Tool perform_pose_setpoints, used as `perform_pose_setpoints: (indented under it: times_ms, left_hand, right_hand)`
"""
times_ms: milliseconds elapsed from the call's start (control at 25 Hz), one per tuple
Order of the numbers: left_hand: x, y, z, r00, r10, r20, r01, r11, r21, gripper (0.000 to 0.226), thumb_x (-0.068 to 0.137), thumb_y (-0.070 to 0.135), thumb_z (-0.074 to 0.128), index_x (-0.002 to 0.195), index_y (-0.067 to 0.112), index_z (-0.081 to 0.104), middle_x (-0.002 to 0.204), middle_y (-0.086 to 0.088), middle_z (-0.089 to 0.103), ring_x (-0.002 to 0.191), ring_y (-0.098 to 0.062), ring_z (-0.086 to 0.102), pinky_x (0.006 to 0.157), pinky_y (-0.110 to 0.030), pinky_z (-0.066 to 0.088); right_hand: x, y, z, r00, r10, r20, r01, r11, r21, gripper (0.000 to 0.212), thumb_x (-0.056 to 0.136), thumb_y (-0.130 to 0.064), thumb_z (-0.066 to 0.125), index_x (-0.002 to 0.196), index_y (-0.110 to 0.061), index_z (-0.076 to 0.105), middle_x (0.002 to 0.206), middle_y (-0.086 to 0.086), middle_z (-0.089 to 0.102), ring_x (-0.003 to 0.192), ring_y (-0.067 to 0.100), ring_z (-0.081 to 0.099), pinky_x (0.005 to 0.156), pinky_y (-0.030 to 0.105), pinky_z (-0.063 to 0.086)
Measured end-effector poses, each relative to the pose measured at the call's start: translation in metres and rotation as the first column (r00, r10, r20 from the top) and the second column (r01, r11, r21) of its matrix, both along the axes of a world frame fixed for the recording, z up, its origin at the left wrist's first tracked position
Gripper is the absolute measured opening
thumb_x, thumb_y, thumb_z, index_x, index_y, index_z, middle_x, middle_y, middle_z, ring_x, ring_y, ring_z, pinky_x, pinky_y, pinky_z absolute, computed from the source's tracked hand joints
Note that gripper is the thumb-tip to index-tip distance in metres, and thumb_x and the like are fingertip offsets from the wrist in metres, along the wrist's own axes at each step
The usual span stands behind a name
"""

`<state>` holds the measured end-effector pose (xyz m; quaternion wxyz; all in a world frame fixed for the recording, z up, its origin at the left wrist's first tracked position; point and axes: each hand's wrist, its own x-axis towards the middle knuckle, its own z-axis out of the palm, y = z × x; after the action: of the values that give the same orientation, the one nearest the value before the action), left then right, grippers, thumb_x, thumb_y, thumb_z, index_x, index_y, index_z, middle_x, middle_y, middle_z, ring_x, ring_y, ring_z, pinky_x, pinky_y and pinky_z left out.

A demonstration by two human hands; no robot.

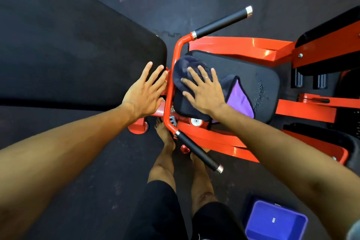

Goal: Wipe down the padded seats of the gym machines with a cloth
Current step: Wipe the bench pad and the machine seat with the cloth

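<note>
A black padded seat (259, 84) sits on an orange machine frame (243, 46). A dark blue cloth (187, 66) with a purple underside lies on the seat's left end. My right hand (204, 91) presses flat on the cloth with fingers spread. My left hand (146, 91) is spread open just left of the seat, over the edge of a large black back pad (78, 54), its fingertips near the orange bar. Small wet droplets show on the seat's right part.
Two black-gripped handles (222, 21) (198, 152) stick out from the orange bar. A blue plastic tub (276, 220) stands on the dark rubber floor at lower right. My bare feet (165, 136) stand beside the frame. Another black pad (331, 31) is at the right.
</note>
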<state>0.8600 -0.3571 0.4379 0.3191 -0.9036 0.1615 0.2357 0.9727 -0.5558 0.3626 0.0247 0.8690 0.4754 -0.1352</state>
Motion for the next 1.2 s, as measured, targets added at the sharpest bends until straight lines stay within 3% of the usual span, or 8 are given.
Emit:
perform_pose_setpoints:
  times_ms: [120, 280, 440, 560, 760, 880, 1000, 1200]
  left_hand:
    - [0.001, 0.001, 0.001, 1.000, -0.003, -0.003, 0.003, 1.000, 0.002, 0.068, 0.105, 0.047, 0.004, 0.159, 0.007, 0.000, 0.169, -0.017, 0.001, 0.154, -0.042, -0.005, 0.121, -0.066, 0.000]
    - [0.000, 0.001, 0.000, 1.000, 0.002, -0.016, -0.002, 1.000, 0.005, 0.068, 0.105, 0.047, 0.005, 0.161, 0.009, 0.009, 0.169, -0.017, 0.002, 0.154, -0.043, -0.005, 0.120, -0.067, -0.001]
    - [0.003, 0.002, 0.003, 1.000, 0.006, -0.012, -0.006, 1.000, 0.003, 0.068, 0.105, 0.046, 0.005, 0.161, 0.009, 0.008, 0.169, -0.017, 0.003, 0.154, -0.044, -0.004, 0.120, -0.067, 0.000]
    - [0.001, 0.000, 0.005, 1.000, 0.007, -0.018, -0.008, 1.000, -0.008, 0.068, 0.104, 0.046, 0.003, 0.161, 0.008, 0.006, 0.169, -0.016, 0.004, 0.154, -0.043, -0.003, 0.120, -0.066, 0.002]
    - [-0.001, 0.002, 0.001, 1.000, 0.017, -0.012, -0.018, 1.000, -0.011, 0.069, 0.103, 0.048, 0.003, 0.161, 0.009, 0.008, 0.169, -0.017, 0.003, 0.154, -0.043, -0.005, 0.120, -0.066, 0.002]
    - [-0.002, 0.000, -0.002, 1.000, 0.018, -0.009, -0.018, 1.000, -0.004, 0.070, 0.103, 0.049, 0.004, 0.161, 0.010, 0.013, 0.169, -0.016, 0.003, 0.154, -0.042, -0.005, 0.119, -0.067, 0.001]
    - [-0.001, 0.001, -0.004, 1.000, 0.015, -0.006, -0.015, 1.000, -0.008, 0.071, 0.103, 0.049, 0.001, 0.161, 0.010, 0.013, 0.169, -0.016, 0.002, 0.154, -0.042, -0.006, 0.119, -0.067, -0.002]
    - [-0.001, -0.001, 0.001, 1.000, 0.001, -0.018, -0.002, 0.999, -0.037, 0.073, 0.097, 0.043, -0.013, 0.159, 0.006, 0.000, 0.169, -0.017, 0.001, 0.154, -0.042, -0.006, 0.120, -0.066, -0.001]
  right_hand:
    - [-0.042, 0.035, 0.001, 0.986, -0.161, -0.047, 0.161, 0.987, -0.011, 0.054, 0.101, -0.045, 0.034, 0.146, -0.024, 0.056, 0.164, 0.007, 0.034, 0.153, 0.037, 0.023, 0.124, 0.061, 0.005]
    - [-0.082, 0.008, -0.004, 0.966, 0.234, -0.115, -0.244, 0.966, -0.089, 0.051, 0.100, -0.041, 0.040, 0.142, -0.022, 0.060, 0.158, 0.007, 0.043, 0.150, 0.033, 0.029, 0.125, 0.057, 0.008]
    - [-0.023, -0.050, -0.005, 0.852, 0.520, -0.064, -0.522, 0.852, -0.031, 0.059, 0.092, -0.046, 0.050, 0.151, -0.038, 0.045, 0.166, 0.005, 0.029, 0.152, 0.035, 0.026, 0.124, 0.061, 0.003]
    - [0.033, -0.073, 0.000, 0.929, 0.369, 0.018, -0.368, 0.929, -0.037, 0.075, 0.088, -0.073, 0.037, 0.155, -0.039, 0.036, 0.167, 0.007, 0.028, 0.152, 0.040, 0.026, 0.121, 0.067, 0.003]
    - [-0.032, -0.023, -0.011, 0.998, 0.061, -0.002, -0.061, 0.997, 0.048, 0.062, 0.097, -0.059, 0.041, 0.154, -0.032, 0.044, 0.165, 0.010, 0.030, 0.152, 0.043, 0.023, 0.118, 0.071, 0.011]
    - [-0.068, 0.016, -0.019, 0.984, 0.172, -0.056, -0.173, 0.985, -0.019, 0.058, 0.100, -0.055, 0.043, 0.151, -0.028, 0.049, 0.167, 0.007, 0.028, 0.154, 0.041, 0.017, 0.119, 0.070, 0.005]
    - [-0.054, 0.005, -0.023, 0.969, 0.245, -0.022, -0.245, 0.969, -0.013, 0.063, 0.094, -0.061, 0.052, 0.148, -0.027, 0.053, 0.162, 0.008, 0.036, 0.152, 0.038, 0.026, 0.121, 0.068, 0.012]
    - [-0.014, -0.085, -0.019, 0.980, 0.198, 0.022, -0.199, 0.976, 0.087, 0.086, 0.088, -0.073, 0.052, 0.159, -0.032, 0.030, 0.168, 0.010, 0.022, 0.154, 0.038, 0.022, 0.123, 0.059, 0.002]
